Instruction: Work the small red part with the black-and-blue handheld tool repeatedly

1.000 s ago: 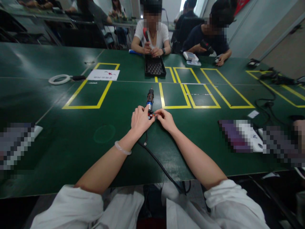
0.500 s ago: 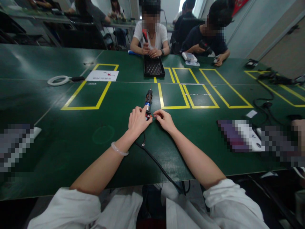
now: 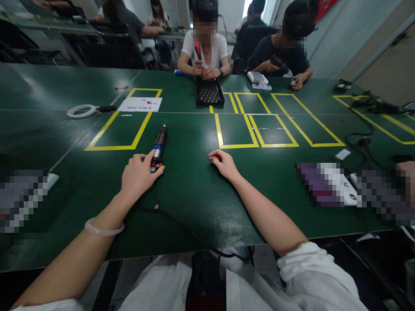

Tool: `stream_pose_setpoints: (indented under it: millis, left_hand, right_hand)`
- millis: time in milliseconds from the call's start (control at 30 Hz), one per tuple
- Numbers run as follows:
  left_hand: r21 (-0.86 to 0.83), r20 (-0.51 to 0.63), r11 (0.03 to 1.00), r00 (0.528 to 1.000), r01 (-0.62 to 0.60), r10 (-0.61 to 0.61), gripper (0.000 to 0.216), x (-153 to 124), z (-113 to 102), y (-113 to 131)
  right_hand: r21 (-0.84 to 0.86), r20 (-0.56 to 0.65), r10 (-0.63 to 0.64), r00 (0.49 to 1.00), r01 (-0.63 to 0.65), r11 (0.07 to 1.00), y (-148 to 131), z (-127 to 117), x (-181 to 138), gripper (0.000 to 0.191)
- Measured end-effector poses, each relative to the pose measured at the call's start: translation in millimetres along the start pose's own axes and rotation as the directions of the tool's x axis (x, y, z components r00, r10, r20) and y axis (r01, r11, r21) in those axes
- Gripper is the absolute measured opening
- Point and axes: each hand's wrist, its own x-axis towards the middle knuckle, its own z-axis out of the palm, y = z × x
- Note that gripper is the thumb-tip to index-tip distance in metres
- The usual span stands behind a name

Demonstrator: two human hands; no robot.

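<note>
Head view, the 1 view available. Left hand (image 3: pixel 138 175) is on the left side of a green tabletop (image 3: pixel 184 194), narrowed around the near end of an electric screwdriver (image 3: pixel 158 147) with exposed internals: forefinger along its left side, thumb across its near end. The screwdriver lies on the table just beyond and to the right of this hand's knuckles, in contact with thumb and forefinger; bit end points far and slightly right. Blue band and bare metal section sit near the forefinger, red parts by the thumb.

Right hand (image 3: pixel 225 164) rests well to the right of the screwdriver, apart from it. Fingers curled, narrow; cannot tell whether thumb and forefinger meet.

A ring terminal (image 3: pixel 156 207) lies near side of the screwdriver, beside a black cable (image 3: pixel 191 233) running right to the near table edge. Far left: a printed sheet (image 3: pixel 140 104) across a yellow tape rectangle (image 3: pixel 110 148). Far centre: a black tray (image 3: pixel 210 103) in front of a co-worker in white (image 3: pixel 221 49), who holds a red-and-black tool (image 3: pixel 198 51).
</note>
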Motion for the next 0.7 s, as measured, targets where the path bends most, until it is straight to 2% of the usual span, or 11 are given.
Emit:
stream_pose_setpoints:
  millis: [200, 300, 433, 567, 633, 700]
  left_hand:
    - [0.178, 0.036, 0.966, 0.98, 0.185, -0.195, 0.072, -15.5, -10.9, -63.8]
    - [0.24, 0.044, 0.927, 0.951, 0.288, -0.307, 0.072, -21.6, -16.8, -88.0]
    - [0.277, 0.075, 0.897, 0.923, 0.345, -0.379, 0.073, -28.7, -23.8, -116.1]
    - [0.313, 0.105, 0.883, 0.912, 0.349, -0.397, 0.079, -34.0, -30.0, -135.3]
    - [0.301, 0.103, 0.889, 0.914, 0.347, -0.391, 0.083, -35.6, -33.3, -138.4]
    - [0.252, 0.164, 0.893, 0.893, 0.374, -0.42, 0.087, -36.4, -36.7, -136.9]
  right_hand:
    - [-0.029, 0.006, -0.031, 0.999, 0.032, 0.999, 3.4, 0.5, 0.1, 0.02]
    - [-0.05, 0.009, -0.045, 0.999, 0.045, 0.998, 4.1, 0.6, 0.6, 0.02]
    - [-0.079, 0.011, -0.036, 0.999, 0.037, 0.996, 2.6, 0.6, 1.0, 0.02]
    - [-0.096, 0.015, -0.042, 0.999, 0.043, 0.994, 1.6, 0.6, 0.6, 0.02]
    - [-0.1, 0.016, -0.04, 0.999, 0.042, 0.994, 1.6, 0.5, 0.3, 0.019]
    - [-0.1, 0.02, -0.037, 0.999, 0.039, 0.994, 1.9, 0.1, 0.1, 0.02]
